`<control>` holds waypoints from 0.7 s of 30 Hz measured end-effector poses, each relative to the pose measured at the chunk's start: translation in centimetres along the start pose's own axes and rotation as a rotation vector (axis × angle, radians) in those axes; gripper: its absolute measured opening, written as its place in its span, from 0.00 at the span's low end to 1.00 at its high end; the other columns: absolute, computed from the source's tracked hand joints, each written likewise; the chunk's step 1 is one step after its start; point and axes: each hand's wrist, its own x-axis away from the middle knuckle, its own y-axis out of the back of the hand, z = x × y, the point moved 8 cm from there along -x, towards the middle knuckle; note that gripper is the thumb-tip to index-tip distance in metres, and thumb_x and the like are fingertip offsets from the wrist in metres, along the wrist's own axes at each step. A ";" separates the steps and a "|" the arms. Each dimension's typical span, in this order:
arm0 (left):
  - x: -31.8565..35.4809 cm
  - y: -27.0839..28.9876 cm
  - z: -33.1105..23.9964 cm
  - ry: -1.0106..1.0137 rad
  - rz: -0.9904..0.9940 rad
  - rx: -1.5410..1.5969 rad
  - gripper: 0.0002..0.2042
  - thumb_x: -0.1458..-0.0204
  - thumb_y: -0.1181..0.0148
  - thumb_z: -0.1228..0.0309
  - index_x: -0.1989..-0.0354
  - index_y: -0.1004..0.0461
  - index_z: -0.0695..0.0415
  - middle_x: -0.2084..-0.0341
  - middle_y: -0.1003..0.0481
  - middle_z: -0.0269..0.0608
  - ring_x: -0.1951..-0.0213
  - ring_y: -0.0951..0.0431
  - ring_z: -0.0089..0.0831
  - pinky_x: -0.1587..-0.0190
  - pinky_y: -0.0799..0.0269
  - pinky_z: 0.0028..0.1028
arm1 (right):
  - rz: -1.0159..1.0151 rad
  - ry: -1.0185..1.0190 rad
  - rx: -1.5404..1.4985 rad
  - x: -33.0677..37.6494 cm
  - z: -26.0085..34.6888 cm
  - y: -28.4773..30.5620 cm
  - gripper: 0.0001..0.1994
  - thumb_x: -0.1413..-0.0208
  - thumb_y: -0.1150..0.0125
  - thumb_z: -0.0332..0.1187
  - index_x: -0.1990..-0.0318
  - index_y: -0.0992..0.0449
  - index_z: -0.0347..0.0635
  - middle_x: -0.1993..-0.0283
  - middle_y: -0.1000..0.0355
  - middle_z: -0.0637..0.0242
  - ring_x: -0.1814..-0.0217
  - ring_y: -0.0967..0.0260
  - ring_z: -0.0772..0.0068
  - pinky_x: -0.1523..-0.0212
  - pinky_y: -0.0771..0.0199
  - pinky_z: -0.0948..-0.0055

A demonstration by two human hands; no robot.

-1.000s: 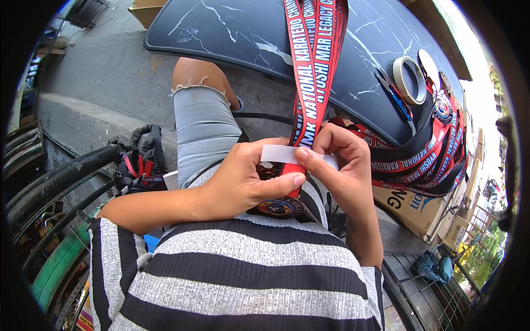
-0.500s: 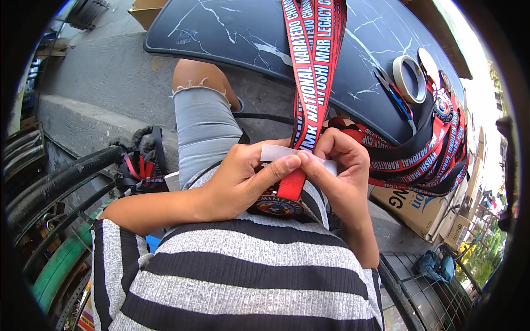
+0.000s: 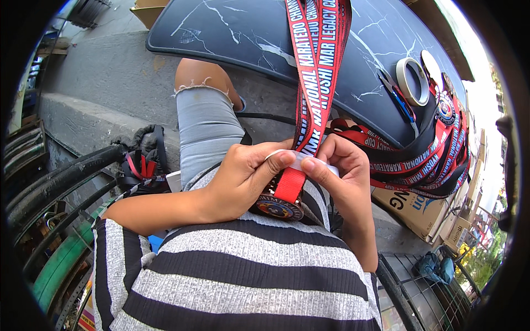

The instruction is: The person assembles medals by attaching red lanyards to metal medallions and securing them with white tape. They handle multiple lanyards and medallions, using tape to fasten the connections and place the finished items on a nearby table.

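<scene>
Close to my body, my left hand (image 3: pixel 243 174) and my right hand (image 3: pixel 339 171) pinch a short strip of white tape (image 3: pixel 301 160) between thumbs and fingers. The strip lies across a red printed ribbon (image 3: pixel 313 99), just above the point where it meets a round medal (image 3: pixel 279 207). From there the ribbon runs up over the table edge and out of view at the top. The medal, dark with a coloured centre, hangs below my thumbs against the striped shirt. Both sets of fingertips are partly hidden behind the tape and ribbon.
A black marble-patterned table (image 3: pixel 237 33) spans the top. On its right lie a tape roll (image 3: pixel 412 81), scissors (image 3: pixel 398 99) and a heap of medals with red ribbons (image 3: pixel 430 160). Cardboard (image 3: pixel 411 212) leans below. More ribbons (image 3: pixel 144 165) hang at the left by a black metal armrest (image 3: pixel 61 171).
My left thumb has drawn back slightly to the left, off the ribbon's middle. The tape's left end, flat before, now curls around the ribbon's edge.
</scene>
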 end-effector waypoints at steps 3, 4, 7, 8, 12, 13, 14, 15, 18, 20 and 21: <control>0.2 0.1 0.0 0.000 -0.024 -0.015 0.19 0.33 0.51 0.62 0.50 0.25 0.67 0.68 0.19 0.42 0.64 0.23 0.17 0.63 0.27 0.21 | 0.006 0.009 0.002 -0.1 -0.1 0.0 0.13 0.48 0.28 0.32 0.74 0.30 0.42 0.71 0.29 0.75 0.68 0.36 0.88 0.64 0.39 0.84; 0.2 0.2 0.0 -0.004 -0.031 -0.004 0.19 0.33 0.51 0.62 0.50 0.25 0.67 0.68 0.19 0.42 0.64 0.23 0.17 0.63 0.27 0.21 | 0.001 0.020 0.013 -0.1 -0.1 0.0 0.13 0.48 0.28 0.32 0.74 0.30 0.42 0.70 0.29 0.74 0.66 0.36 0.88 0.62 0.38 0.83; 0.1 0.2 0.6 0.066 -0.020 0.133 0.17 0.34 0.48 0.62 0.54 0.22 0.67 0.69 0.20 0.40 0.64 0.24 0.17 0.63 0.29 0.20 | 0.001 -0.006 0.028 -0.3 -0.5 0.2 0.13 0.50 0.27 0.32 0.74 0.30 0.42 0.68 0.28 0.72 0.63 0.35 0.84 0.56 0.39 0.80; 0.0 0.5 0.2 0.007 -0.023 0.056 0.17 0.35 0.47 0.63 0.56 0.22 0.67 0.69 0.20 0.39 0.65 0.24 0.17 0.63 0.30 0.19 | -0.007 0.024 0.053 -0.3 -0.4 0.3 0.13 0.50 0.27 0.32 0.74 0.30 0.42 0.68 0.28 0.71 0.62 0.34 0.83 0.56 0.38 0.79; -0.1 1.2 -0.4 -0.066 -0.054 -0.019 0.12 0.38 0.42 0.68 0.62 0.20 0.67 0.69 0.20 0.37 0.65 0.24 0.18 0.63 0.30 0.18 | -0.003 0.089 0.045 -0.4 0.0 0.6 0.13 0.52 0.27 0.31 0.76 0.29 0.41 0.66 0.27 0.68 0.60 0.32 0.79 0.52 0.38 0.77; -0.1 1.3 -0.2 -0.043 -0.068 0.021 0.11 0.40 0.40 0.69 0.63 0.20 0.67 0.69 0.20 0.37 0.65 0.23 0.18 0.62 0.29 0.18 | 0.006 0.090 0.030 -0.3 -0.1 0.5 0.13 0.53 0.27 0.31 0.76 0.29 0.41 0.65 0.27 0.67 0.59 0.32 0.78 0.51 0.38 0.76; 0.0 1.4 0.0 -0.019 -0.077 0.087 0.10 0.40 0.39 0.70 0.63 0.20 0.67 0.69 0.20 0.37 0.65 0.23 0.18 0.62 0.28 0.19 | 0.001 0.082 0.028 -0.3 -0.1 0.6 0.13 0.53 0.27 0.31 0.77 0.29 0.42 0.64 0.26 0.67 0.58 0.31 0.78 0.50 0.38 0.75; 0.0 1.5 0.2 0.006 -0.086 0.153 0.09 0.41 0.39 0.71 0.63 0.19 0.67 0.69 0.20 0.37 0.64 0.22 0.18 0.62 0.27 0.19 | 0.001 0.082 0.032 -0.2 -0.1 0.7 0.13 0.54 0.26 0.31 0.77 0.29 0.42 0.63 0.25 0.66 0.57 0.31 0.77 0.49 0.38 0.75; 0.0 1.5 0.3 0.013 -0.084 0.224 0.06 0.43 0.37 0.74 0.64 0.20 0.66 0.69 0.19 0.38 0.64 0.22 0.18 0.61 0.25 0.19 | -0.014 0.050 0.042 0.0 0.0 0.9 0.13 0.55 0.25 0.31 0.78 0.28 0.42 0.62 0.23 0.64 0.57 0.29 0.77 0.49 0.36 0.74; -0.1 1.5 0.3 -0.001 -0.077 0.232 0.05 0.43 0.37 0.75 0.65 0.20 0.65 0.69 0.19 0.38 0.65 0.21 0.18 0.61 0.25 0.19 | -0.020 0.020 0.035 0.0 0.0 1.0 0.13 0.55 0.25 0.30 0.79 0.28 0.42 0.63 0.22 0.63 0.58 0.28 0.77 0.50 0.35 0.75; -0.1 1.6 0.3 -0.007 -0.075 0.238 0.05 0.43 0.37 0.75 0.65 0.21 0.65 0.69 0.19 0.38 0.65 0.21 0.18 0.61 0.25 0.19 | -0.017 0.005 0.025 0.1 0.0 1.1 0.13 0.55 0.25 0.29 0.79 0.28 0.42 0.64 0.22 0.63 0.59 0.28 0.78 0.51 0.35 0.76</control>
